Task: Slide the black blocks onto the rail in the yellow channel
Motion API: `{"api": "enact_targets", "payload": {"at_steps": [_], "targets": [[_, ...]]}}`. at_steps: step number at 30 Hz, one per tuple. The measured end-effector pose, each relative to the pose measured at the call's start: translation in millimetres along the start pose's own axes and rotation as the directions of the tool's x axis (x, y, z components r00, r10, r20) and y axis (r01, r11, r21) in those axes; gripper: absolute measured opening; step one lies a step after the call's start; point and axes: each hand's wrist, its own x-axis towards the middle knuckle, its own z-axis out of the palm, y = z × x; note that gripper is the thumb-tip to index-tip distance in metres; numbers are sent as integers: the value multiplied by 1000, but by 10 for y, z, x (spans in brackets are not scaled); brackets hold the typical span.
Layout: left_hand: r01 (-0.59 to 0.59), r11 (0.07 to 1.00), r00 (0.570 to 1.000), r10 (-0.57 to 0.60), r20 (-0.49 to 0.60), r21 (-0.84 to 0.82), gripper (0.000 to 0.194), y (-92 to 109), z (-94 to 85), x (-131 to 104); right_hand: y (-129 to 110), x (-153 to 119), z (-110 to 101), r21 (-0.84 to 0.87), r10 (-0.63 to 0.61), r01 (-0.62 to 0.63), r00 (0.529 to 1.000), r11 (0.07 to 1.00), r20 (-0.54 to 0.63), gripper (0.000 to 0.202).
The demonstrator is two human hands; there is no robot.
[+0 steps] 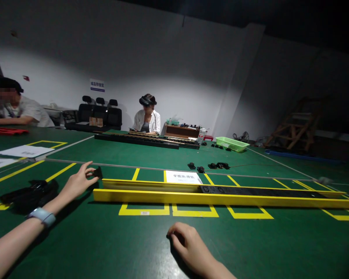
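My left hand (80, 179), with a watch on the wrist, pinches a small black part (97, 173) just off the left end of a long yellow rail (168, 197). Black modules (250, 191) lie in the channel of the rail from its middle toward the right. My right hand (187, 244) rests on the green table (133, 244) in front of the rail, its fingers curled; whether anything is between them is hidden. A pile of black parts (31, 193) lies left of my left wrist.
Several loose black parts (218, 166) and a paper label (184, 177) lie behind the rail. Farther back are dark rails (139, 141) and a green basket (232, 143). One person (147, 118) sits opposite, another (26, 110) at the far left beside red parts (7, 131).
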Motion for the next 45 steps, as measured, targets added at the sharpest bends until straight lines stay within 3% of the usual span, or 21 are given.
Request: {"api": "enact_targets", "payload": {"at_steps": [4, 9, 16, 23, 27, 33, 41, 45], "targets": [[-56, 997, 998, 56, -1, 46, 81, -42, 9, 11, 9, 0, 3, -4, -3, 3, 1000, 1000, -1, 19], [-85, 992, 996, 84, 20, 90, 64, -89, 11, 27, 21, -7, 19, -6, -7, 7, 1000, 1000, -6, 19], [79, 958, 994, -53, 99, -276, 73, -168, -3, 107, 4, 8, 7, 1, -5, 5, 1000, 1000, -4, 19], [166, 831, 977, -65, 204, -530, 80, 33, -209, -28, -24, -5, -1, 8, 1, -1, 1000, 1000, 2, 19], [219, 803, 955, -61, 290, -553, 73, 118, -276, -100, -31, 1, -6, 13, 4, -4, 1000, 1000, 2, 20], [288, 733, 935, -75, 348, -616, 75, 31, -240, -54, -47, -6, -17, 16, 12, -12, 1000, 1000, -2, 20], [339, 733, 923, -140, 357, -589, 76, 46, -243, -101, -29, -1, -3, 16, 17, -17, 1000, 1000, 0, 20], [316, 761, 911, -78, 404, -566, 72, 95, -323, -170, -30, 8, -3, 6, 23, -23, 1000, 1000, 2, 19]]}}
